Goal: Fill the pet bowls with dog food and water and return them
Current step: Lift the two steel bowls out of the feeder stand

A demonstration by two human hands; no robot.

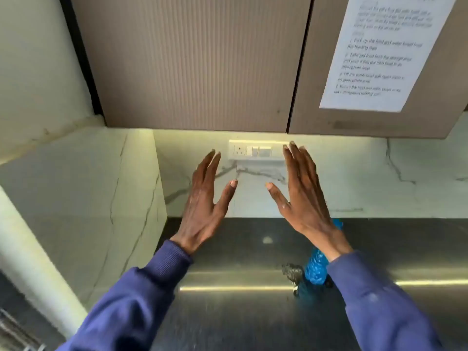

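Hands (205, 203) (301, 196) spread empty (sheet (379, 51) illegible).

Two empty hands, left hand (206, 198) and right hand (302, 196), are raised with fingers spread above a dark shiny desk (240, 312), facing a marble wall with a switch panel (255, 151) under closed cabinets (202, 62).

Two hands up over the counter: one left hand (206, 198), one right hand (302, 196), both spread flat with nothing in them, and two blue sleeves (131, 300). Two cabinet doors (202, 62) overhead, one printed sheet (379, 51) taped on. One switch plate (255, 151) on the wall. One blue object (315, 271), possibly a scrubber, partly hidden behind the right wrist.
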